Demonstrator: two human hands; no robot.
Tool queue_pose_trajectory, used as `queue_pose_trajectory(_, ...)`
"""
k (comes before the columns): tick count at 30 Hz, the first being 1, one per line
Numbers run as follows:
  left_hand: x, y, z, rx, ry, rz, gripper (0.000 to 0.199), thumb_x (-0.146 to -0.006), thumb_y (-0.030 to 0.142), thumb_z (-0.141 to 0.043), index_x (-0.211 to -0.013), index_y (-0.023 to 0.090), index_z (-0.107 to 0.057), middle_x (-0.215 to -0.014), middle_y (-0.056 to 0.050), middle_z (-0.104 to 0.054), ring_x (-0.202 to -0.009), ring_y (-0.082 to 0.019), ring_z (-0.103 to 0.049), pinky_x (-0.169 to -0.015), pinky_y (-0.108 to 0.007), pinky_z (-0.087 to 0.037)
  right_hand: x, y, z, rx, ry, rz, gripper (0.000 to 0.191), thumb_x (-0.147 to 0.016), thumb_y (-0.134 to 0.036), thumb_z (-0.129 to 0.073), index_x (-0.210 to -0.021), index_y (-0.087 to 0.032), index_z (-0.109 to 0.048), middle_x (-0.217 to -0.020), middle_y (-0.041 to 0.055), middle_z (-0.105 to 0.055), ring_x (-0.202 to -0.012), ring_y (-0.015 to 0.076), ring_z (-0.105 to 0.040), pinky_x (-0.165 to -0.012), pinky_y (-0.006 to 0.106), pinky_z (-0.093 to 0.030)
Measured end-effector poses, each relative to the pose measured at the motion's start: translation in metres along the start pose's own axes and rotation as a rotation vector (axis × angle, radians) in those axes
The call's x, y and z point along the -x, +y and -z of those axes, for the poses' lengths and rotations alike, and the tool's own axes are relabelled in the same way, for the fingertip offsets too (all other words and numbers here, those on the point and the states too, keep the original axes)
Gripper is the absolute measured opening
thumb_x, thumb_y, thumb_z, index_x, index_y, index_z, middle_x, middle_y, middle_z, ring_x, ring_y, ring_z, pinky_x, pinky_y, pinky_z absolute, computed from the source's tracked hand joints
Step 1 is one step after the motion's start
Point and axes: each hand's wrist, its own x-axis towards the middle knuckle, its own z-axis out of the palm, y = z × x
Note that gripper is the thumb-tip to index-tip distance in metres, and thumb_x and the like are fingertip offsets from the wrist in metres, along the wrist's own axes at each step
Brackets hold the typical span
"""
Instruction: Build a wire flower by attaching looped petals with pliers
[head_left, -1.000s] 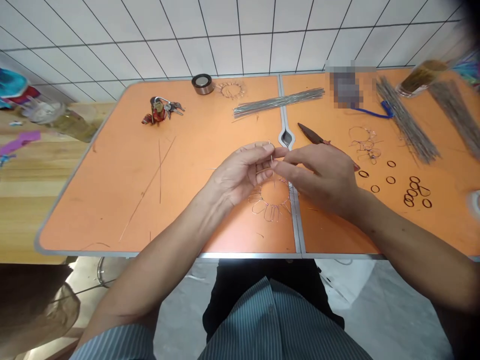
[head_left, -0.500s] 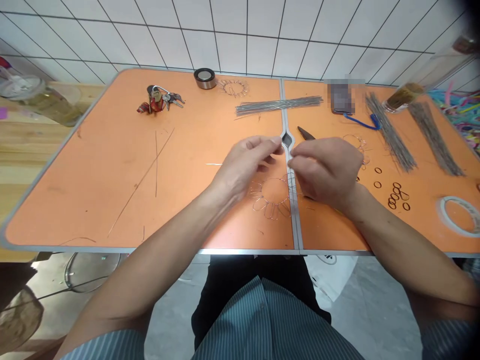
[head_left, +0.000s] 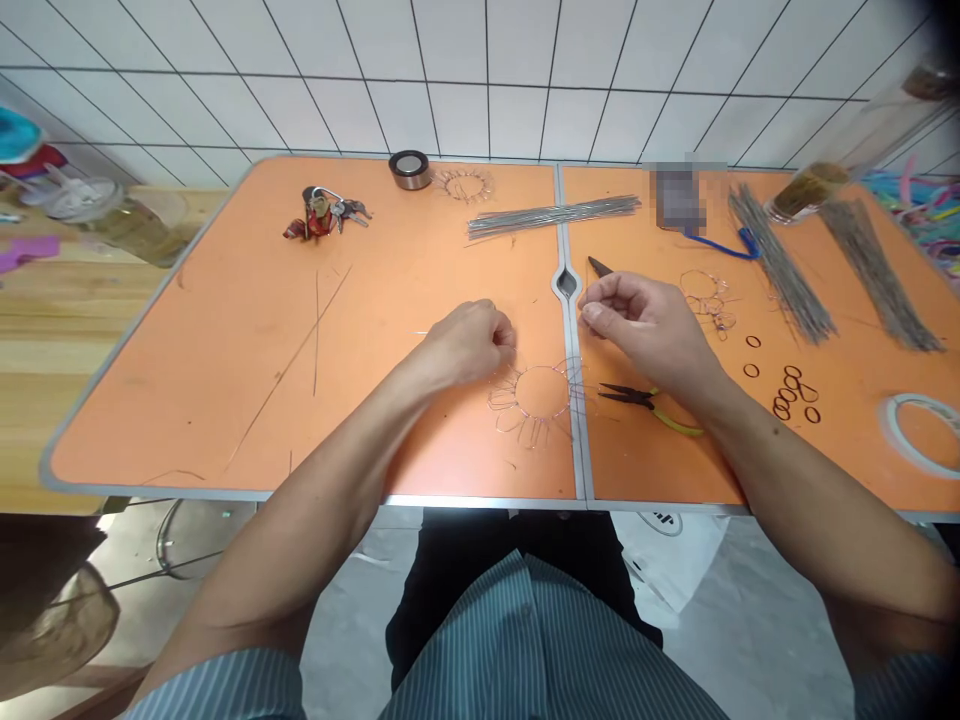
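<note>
Looped wire ring (head_left: 541,418): left hand (head_left: 472,340) sits near its upper-left edge, fingers curled; right hand (head_left: 651,325), upper right, fingers narrow-set; holdings indiscernible.

Orange tabletop (head_left: 412,270), yellow-handled pliers (head_left: 646,399), blue-striped shirt (head_left: 480,635)

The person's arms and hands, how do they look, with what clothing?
The left hand and right hand wear no gloves; the forearms are bare. The left sleeve is blue-grey with thin pale stripes; the right sleeve looks darker. Both end near the elbows.
</note>
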Motion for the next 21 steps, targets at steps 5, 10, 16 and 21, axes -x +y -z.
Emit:
queue_pose_trajectory(5, 0.002, 0.001, 0.002, 0.255, -0.073, 0.025, 0.004, -0.081, 0.020, -0.075, -0.078, 0.019, -0.073, -0.083, -0.004, -0.074, -0.075, -0.016, -0.063, -0.074, -0.033, -0.048, 0.003, 0.002, 0.012, 0.048, -0.249, -0.061, 0.008, -0.089, -0.032, -0.081, -0.086, -0.026, -0.077, -0.094, 0.0041, -0.081, -0.090, 0.0229, -0.072, -0.077, 0.038, -0.056)
queue_pose_trajectory(10, 0.001, 0.002, -0.004, 0.528, -0.064, 0.016, 0.003, -0.082, 0.020, -0.080, -0.083, 0.017, -0.078, -0.091, -0.008, -0.081, -0.083, -0.016, -0.071, -0.082, -0.031, -0.054, 0.009, 0.006, 0.009, 0.126, -0.413, -0.101, 0.005, -0.089, -0.029, -0.078, -0.085, -0.027, -0.077, -0.080, -0.0006, -0.074, -0.070, 0.0170, -0.062, -0.059, 0.032, -0.043)
queue_pose_trajectory(16, 0.002, 0.011, -0.013, 0.712, 0.002, 0.046, 0.009, -0.084, 0.019, -0.080, -0.079, 0.017, -0.073, -0.083, -0.007, -0.079, -0.074, -0.013, -0.069, -0.074, -0.026, -0.053, 0.011, 0.006, 0.005, 0.021, -0.394, -0.189, 0.013, -0.095, -0.035, -0.080, -0.086, -0.026, -0.078, -0.078, -0.0003, -0.074, -0.065, 0.0153, -0.058, -0.055, 0.032, -0.039)
queue_pose_trajectory(21, 0.005, 0.014, -0.016, 0.824, -0.064, 0.078, 0.023, -0.095, 0.038, -0.084, -0.095, 0.017, -0.074, -0.092, -0.008, -0.081, -0.077, -0.014, -0.072, -0.078, -0.029, -0.056, 0.010, 0.005, 0.008, -0.151, -0.328, -0.228, 0.014, -0.095, -0.037, -0.084, -0.090, -0.026, -0.079, -0.091, 0.0036, -0.081, -0.083, 0.0200, -0.072, -0.072, 0.034, -0.055)
